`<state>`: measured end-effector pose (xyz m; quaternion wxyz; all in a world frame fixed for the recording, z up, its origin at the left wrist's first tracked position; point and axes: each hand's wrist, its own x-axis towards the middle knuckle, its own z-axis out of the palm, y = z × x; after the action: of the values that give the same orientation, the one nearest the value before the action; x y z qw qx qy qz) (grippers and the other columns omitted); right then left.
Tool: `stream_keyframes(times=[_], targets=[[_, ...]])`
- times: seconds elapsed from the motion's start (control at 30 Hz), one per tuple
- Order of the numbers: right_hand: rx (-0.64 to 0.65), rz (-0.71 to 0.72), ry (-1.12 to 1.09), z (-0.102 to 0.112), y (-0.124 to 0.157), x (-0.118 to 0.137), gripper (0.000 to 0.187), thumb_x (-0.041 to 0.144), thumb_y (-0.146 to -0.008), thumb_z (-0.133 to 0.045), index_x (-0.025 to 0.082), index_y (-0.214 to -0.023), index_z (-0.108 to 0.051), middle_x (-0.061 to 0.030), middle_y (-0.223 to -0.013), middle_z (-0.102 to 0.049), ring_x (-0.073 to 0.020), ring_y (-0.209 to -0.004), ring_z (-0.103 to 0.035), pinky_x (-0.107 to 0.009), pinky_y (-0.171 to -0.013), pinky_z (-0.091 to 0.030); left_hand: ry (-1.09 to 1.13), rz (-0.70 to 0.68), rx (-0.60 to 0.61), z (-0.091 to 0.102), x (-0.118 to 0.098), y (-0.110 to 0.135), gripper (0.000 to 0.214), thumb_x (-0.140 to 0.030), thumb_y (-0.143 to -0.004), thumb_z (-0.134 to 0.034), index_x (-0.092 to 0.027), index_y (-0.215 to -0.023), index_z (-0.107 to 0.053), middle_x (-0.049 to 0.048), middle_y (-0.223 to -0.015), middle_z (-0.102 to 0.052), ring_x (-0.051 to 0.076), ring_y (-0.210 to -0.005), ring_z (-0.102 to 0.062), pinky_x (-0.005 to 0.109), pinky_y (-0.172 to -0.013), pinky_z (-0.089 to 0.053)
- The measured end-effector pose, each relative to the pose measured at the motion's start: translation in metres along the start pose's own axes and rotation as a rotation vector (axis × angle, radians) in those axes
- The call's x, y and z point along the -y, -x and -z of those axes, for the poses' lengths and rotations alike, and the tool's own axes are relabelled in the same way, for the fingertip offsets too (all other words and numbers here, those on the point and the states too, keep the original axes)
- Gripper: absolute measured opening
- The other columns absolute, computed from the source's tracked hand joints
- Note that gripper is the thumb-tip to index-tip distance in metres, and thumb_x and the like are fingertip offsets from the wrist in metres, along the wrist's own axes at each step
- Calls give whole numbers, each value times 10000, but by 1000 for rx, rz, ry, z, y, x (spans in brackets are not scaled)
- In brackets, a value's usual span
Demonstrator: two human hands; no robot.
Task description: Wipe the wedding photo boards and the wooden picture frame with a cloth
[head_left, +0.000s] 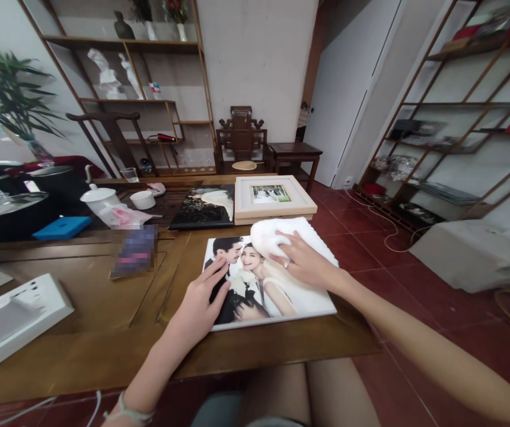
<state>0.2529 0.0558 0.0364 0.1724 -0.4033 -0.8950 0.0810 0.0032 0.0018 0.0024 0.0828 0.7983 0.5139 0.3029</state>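
Note:
A large wedding photo panel (273, 302) of a couple lies flat on the wooden table in front of me. My left hand (206, 293) rests on its left side, fingers spread and holding nothing. On the panel's upper right, my right hand (299, 258) presses down on a fluffy white cloth (311, 230), its fingers bent into the fabric. The cloth is bunched under the fingertips and spreads over the panel's far right corner. Part of the cloth and the panel's right edge are hidden by my right hand and forearm.
Behind the panel lie a dark picture panel (204, 207) and a pale framed photo (244, 204). Leftward are a white cup (99, 200), a blue box (62, 228), a blurred purple packet (134, 252) and a white box (19, 320). The wooden table (104, 308) ends near my legs.

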Motion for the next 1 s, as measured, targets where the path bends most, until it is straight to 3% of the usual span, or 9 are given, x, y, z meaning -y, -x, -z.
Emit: stream_keyframes(times=[0.13,0.23,0.33,0.43,0.6,0.77,0.87,1.0], targets=[[139,-29,-42,11,41,46,318,284,-949,-367,159,-1071,-634,-142,-1144,-623,-322,-1358,-239,-594,-1068,-170,-1,-3,-1,0,0,0,434,-349,-898,-425,-84,-1198,-591,149,-1346,-511,253,-1271,-447,418,-1058,-366],[216,-32,-141,25,71,80,248,282,-920,-439,195,-1020,-649,-120,-1250,-569,-298,-1352,-268,-557,-1086,-193,-8,-17,0,0,0,-1,430,-345,-900,-419,-82,-1192,-594,149,-1341,-516,253,-1273,-445,424,-1057,-368],[229,17,-215,30,81,94,210,312,-912,-473,221,-976,-651,-87,-1320,-519,-265,-1340,-302,-519,-1103,-198,-19,-31,5,1,0,-1,424,-342,-899,-422,-91,-1197,-591,148,-1340,-516,255,-1272,-446,432,-1050,-377],[156,23,-188,21,66,81,255,351,-916,-467,183,-925,-659,-134,-1296,-529,-275,-1347,-284,-534,-1099,-190,-18,-43,8,1,1,-1,413,-342,-896,-432,-110,-1198,-592,139,-1350,-508,255,-1269,-448,435,-1048,-382],[33,41,-31,3,14,26,328,406,-887,-510,111,-896,-652,-226,-1269,-521,-306,-1333,-294,-565,-1092,-145,-5,-37,11,2,1,0,418,-344,-895,-439,-99,-1199,-591,146,-1348,-509,258,-1267,-451,433,-1054,-373],[17,28,10,4,-11,-11,336,396,-938,-406,159,-1032,-626,-137,-1324,-502,-322,-1384,-151,-641,-1069,-32,-3,-11,23,2,0,0,431,-349,-899,-434,-94,-1214,-581,144,-1359,-498,256,-1279,-435,421,-1065,-357],[60,38,13,6,-2,-6,335,336,-956,-358,159,-1105,-600,-124,-1244,-569,-308,-1376,-195,-626,-1076,-76,-11,-3,27,1,0,0,439,-351,-901,-424,-85,-1212,-581,151,-1360,-496,259,-1284,-428,425,-1068,-352],[103,28,11,5,34,33,266,185,-878,-418,123,-1029,-629,-172,-1211,-587,-319,-1362,-234,-600,-1078,-141,-16,0,24,1,0,-1,440,-348,-900,-415,-76,-1198,-591,160,-1348,-508,262,-1277,-439,424,-1065,-359]])
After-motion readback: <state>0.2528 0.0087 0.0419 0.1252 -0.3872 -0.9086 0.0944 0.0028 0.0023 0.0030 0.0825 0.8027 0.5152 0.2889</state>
